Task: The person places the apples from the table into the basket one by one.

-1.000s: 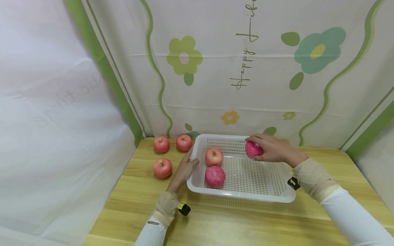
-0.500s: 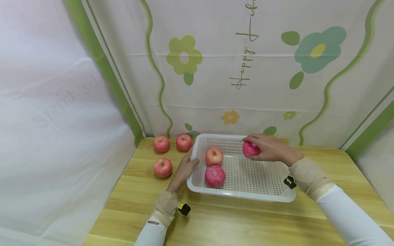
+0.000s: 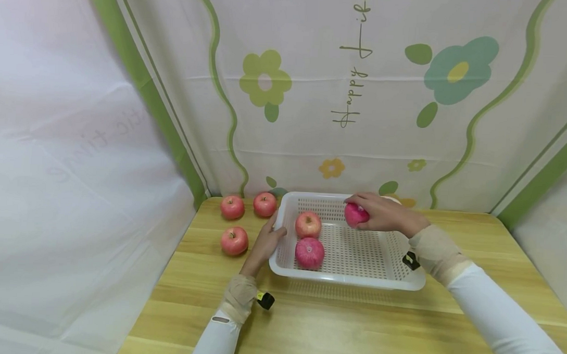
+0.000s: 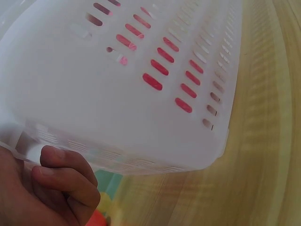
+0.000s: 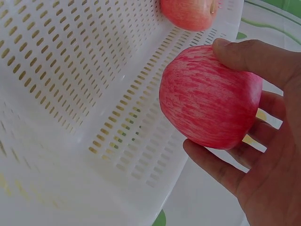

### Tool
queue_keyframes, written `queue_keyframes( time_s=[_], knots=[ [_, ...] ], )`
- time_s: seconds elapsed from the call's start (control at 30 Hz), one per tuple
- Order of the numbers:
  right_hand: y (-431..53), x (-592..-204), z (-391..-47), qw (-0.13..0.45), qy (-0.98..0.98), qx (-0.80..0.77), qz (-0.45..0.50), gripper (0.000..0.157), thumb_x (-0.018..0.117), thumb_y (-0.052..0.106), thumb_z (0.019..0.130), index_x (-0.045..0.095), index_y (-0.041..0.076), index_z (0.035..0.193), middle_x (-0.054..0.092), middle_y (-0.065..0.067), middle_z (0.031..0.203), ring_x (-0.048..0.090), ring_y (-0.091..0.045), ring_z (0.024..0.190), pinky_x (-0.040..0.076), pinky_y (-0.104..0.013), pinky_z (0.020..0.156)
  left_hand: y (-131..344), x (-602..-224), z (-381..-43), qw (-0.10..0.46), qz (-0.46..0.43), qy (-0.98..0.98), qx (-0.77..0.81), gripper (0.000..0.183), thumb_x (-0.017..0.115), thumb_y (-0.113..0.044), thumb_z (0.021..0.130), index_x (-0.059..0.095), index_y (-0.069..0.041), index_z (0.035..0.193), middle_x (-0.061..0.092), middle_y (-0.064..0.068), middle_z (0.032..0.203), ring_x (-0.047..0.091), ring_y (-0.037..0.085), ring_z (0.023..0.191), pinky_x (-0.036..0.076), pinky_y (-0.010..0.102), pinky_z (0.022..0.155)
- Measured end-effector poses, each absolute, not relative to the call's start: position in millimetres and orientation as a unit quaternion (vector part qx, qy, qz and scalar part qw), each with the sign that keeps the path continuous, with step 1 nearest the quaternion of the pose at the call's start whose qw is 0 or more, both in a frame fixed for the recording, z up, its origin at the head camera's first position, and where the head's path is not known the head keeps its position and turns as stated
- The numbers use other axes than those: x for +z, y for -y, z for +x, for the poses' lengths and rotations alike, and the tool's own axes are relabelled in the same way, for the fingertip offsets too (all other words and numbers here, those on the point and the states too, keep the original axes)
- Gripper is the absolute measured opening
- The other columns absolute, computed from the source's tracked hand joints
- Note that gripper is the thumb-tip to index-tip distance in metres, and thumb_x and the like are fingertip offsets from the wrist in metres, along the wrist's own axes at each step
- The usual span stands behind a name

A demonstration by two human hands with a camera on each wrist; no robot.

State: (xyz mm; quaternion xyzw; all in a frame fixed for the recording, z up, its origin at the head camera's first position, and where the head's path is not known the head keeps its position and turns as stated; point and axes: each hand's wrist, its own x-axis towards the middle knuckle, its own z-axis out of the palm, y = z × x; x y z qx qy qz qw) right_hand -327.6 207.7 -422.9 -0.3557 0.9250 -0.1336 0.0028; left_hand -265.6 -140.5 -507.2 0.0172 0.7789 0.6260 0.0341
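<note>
1. From my remote station I am reading the clock about the basket's centre, 12 pointing away from the person. The white perforated basket (image 3: 350, 280) is standing on the wooden desk (image 3: 334, 330).
2. The right hand (image 3: 383, 213), between 1 and 2 o'clock, is holding a crimson apple (image 3: 356, 216) near 12, over the basket's far side. The fingers (image 5: 216, 165) and thumb are spreading only to the fruit's width, gripping opposite sides, presumably to prevent slipping. Whether the apple is touching the far wall, I cannot tell.
3. The left hand (image 3: 266, 244), at 9 o'clock, is gripping the rim: thumb over the inside, fingers (image 4: 75, 183) curling beneath. I am judging this a steadying hold.
4. Inside, a pale apple (image 3: 308, 225) and a deep-pink apple (image 3: 309, 253) are sitting just beside each other between 8 and 10 o'clock, a placement leaving the 3 o'clock end bare.
5. Outside, three apples (image 3: 234, 241) are resting on the desk between 9 and 10 o'clock, apparently set apart from the basket's contents.
</note>
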Motion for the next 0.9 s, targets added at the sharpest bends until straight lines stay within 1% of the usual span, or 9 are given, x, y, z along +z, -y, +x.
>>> queue_keyframes(
  time_s=[0.17,0.3,0.53,0.77,0.9],
  knots=[
    [-204,-425,-330,-0.002,-0.921,-0.130,-0.367,0.067,0.084,0.025,0.085,0.061,0.007,0.144,0.062,-0.019,0.142,0.063,-0.037,0.124,0.062,-0.050,0.091,140,-507,-266,0.032,0.013,-0.783,0.621,0.074,0.054,-0.021,0.100,0.030,-0.034,0.169,0.061,0.028,0.145,0.071,0.044,0.115,0.065,0.050,0.082],
    [-202,-426,-330,0.004,-0.922,-0.130,-0.364,0.066,0.085,0.025,0.085,0.061,0.007,0.144,0.063,-0.019,0.142,0.063,-0.037,0.125,0.061,-0.050,0.093,140,-508,-267,0.035,0.012,-0.781,0.623,0.075,0.054,-0.021,0.100,0.030,-0.036,0.169,0.061,0.027,0.146,0.071,0.044,0.115,0.065,0.049,0.082],
    [-199,-432,-333,0.009,-0.922,-0.134,-0.364,0.069,0.086,0.025,0.084,0.061,0.005,0.145,0.063,-0.019,0.140,0.063,-0.035,0.124,0.061,-0.051,0.094,140,-509,-267,0.033,0.019,-0.779,0.625,0.075,0.053,-0.020,0.100,0.030,-0.033,0.169,0.060,0.030,0.146,0.071,0.045,0.114,0.065,0.051,0.082],
    [-196,-440,-339,0.014,-0.922,-0.139,-0.362,0.069,0.085,0.024,0.083,0.061,0.005,0.145,0.064,-0.016,0.141,0.062,-0.032,0.124,0.061,-0.048,0.094,140,-511,-268,0.034,0.016,-0.781,0.623,0.076,0.054,-0.020,0.099,0.029,-0.033,0.170,0.060,0.031,0.145,0.072,0.043,0.111,0.065,0.050,0.080],
    [-195,-443,-340,0.016,-0.919,-0.144,-0.367,0.069,0.085,0.023,0.082,0.062,0.005,0.143,0.063,-0.017,0.142,0.062,-0.033,0.124,0.061,-0.048,0.093,140,-512,-269,0.031,0.018,-0.779,0.627,0.076,0.054,-0.018,0.099,0.029,-0.031,0.170,0.062,0.032,0.142,0.072,0.045,0.110,0.066,0.050,0.079]
  ],
)
